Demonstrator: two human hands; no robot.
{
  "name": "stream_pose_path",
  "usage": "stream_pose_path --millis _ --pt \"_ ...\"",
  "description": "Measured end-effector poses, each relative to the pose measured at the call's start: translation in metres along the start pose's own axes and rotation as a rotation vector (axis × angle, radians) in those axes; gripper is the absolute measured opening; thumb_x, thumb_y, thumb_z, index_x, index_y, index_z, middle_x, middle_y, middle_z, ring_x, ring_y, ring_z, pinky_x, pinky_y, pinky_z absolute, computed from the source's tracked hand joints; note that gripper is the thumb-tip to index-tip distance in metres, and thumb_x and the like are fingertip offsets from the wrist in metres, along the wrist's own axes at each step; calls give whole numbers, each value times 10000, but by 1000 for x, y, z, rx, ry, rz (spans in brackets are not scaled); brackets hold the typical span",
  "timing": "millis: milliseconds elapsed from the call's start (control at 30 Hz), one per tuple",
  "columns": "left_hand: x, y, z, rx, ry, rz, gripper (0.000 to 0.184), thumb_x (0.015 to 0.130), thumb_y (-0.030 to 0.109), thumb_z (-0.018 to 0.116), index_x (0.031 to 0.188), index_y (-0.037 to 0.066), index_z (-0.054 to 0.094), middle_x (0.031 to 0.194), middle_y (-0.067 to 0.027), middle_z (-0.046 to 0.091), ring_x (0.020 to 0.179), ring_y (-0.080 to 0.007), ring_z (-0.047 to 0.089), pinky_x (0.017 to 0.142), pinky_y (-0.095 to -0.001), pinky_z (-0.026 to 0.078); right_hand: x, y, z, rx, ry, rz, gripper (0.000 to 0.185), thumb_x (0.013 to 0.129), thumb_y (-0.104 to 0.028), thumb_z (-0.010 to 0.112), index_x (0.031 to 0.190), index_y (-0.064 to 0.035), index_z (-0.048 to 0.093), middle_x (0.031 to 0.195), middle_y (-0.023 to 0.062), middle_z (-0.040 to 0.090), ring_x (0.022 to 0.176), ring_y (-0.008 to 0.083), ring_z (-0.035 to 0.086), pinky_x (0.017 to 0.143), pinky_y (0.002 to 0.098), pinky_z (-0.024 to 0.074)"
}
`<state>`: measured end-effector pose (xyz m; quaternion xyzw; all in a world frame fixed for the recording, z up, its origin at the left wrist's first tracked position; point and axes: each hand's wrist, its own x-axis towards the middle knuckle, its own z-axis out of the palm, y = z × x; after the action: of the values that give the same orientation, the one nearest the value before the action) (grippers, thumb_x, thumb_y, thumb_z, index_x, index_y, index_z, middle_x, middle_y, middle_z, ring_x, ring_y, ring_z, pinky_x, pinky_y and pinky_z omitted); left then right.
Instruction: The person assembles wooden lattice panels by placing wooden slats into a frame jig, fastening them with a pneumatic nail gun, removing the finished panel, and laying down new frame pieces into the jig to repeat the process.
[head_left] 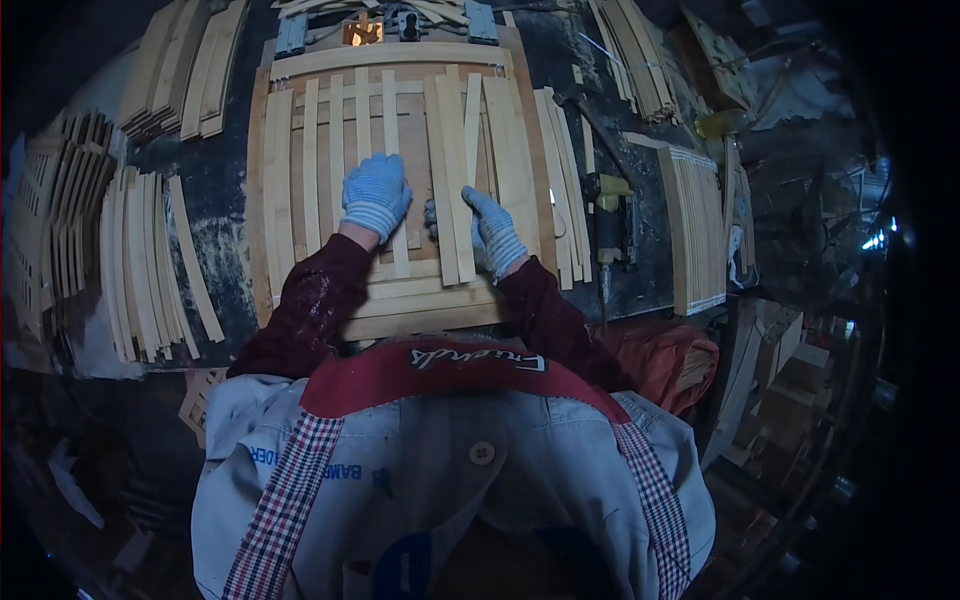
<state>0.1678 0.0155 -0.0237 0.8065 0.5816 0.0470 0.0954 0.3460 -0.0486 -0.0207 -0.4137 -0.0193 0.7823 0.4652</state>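
Observation:
A wooden frame (pixel 390 54) lies flat on the workbench, with several narrow upright slats set side by side in it. My left hand (pixel 376 195), in a blue-white knit glove, is closed on a thin wooden slat (pixel 391 115) left of the middle. My right hand (pixel 490 232), gloved alike, grips a pair of wooden slats (pixel 450 180); its thumb is on the right side and its fingertips show past their left edge. Another slat (pixel 473 125) leans slightly askew beside them. A wide wooden side piece (pixel 510 150) lies to the right of my right hand.
Loose slats (pixel 145 265) are stacked at the left, with more bundles (pixel 185 65) behind. A green-black power drill (pixel 608 215) lies right of the frame, near a stack of boards (pixel 690 230). Metal clamps (pixel 482 22) stand at the jig's far edge.

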Motion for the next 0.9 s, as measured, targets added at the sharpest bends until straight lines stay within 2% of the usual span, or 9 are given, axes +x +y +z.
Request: stream_pose_path --millis 33,133,233,367,400,533,733,833,900 --pt "-3 0 -4 -20 24 26 300 820 293 615 1018 68 588 895 -156 589 818 -336 611 708 -450 500 1 0 1 -16 26 -10 377 944 -209 467 1184 82 487 959 237 634 795 342 644 710 420 559" --pt "-13 16 -1 -480 58 -18 542 840 399 616 1228 29 533 980 -225 645 881 -391 630 769 -438 508 5 2 -2 -78 104 -63 324 917 -164 533 1146 63 510 944 204 639 817 315 649 712 420 561" --pt "-17 25 -6 -658 -175 -119 530 797 394 623 1149 6 542 942 -230 647 893 -390 632 755 -455 514 15 8 -11 -172 130 -161 272 881 -145 604 1077 36 550 914 156 645 791 274 649 691 398 565" --pt "-11 9 36 -668 -63 -85 507 793 280 607 1185 -22 494 838 -231 641 825 -401 633 752 -445 511 0 3 -5 -276 62 -123 205 856 -148 657 976 2 588 867 111 649 714 231 644 622 356 558" --pt "-12 10 32 -761 -48 -156 527 800 226 638 1266 26 496 814 -184 631 750 -359 626 711 -413 507 -4 1 -4 -293 67 -99 196 859 -150 655 965 -2 585 861 112 649 709 230 645 601 353 553" --pt "-7 7 30 -689 74 -181 526 817 210 614 1289 39 456 809 -205 635 773 -381 638 703 -441 509 0 -2 -19 -314 114 -112 203 889 -181 627 996 -27 548 733 85 601 575 188 590 526 320 522" --pt "16 21 17 -277 -217 -103 377 858 224 559 1176 42 473 839 -225 646 790 -408 634 713 -487 502 -4 -5 -12 -426 228 -304 214 891 -154 589 1061 -30 553 721 76 590 546 155 559 468 287 480" --pt "15 21 16 -258 -165 -3 316 855 222 569 1114 59 492 900 -213 644 809 -383 638 682 -483 504 -1 -4 -10 -560 305 -387 217 874 -157 602 1041 -19 580 738 74 605 546 147 563 471 286 477" --pt "14 25 5 -222 -111 34 332 856 226 569 1146 77 506 1000 -199 625 903 -354 621 740 -469 495 16 -1 -30 -716 357 -512 187 873 -172 613 965 -10 601 717 61 601 536 139 555 476 283 474"
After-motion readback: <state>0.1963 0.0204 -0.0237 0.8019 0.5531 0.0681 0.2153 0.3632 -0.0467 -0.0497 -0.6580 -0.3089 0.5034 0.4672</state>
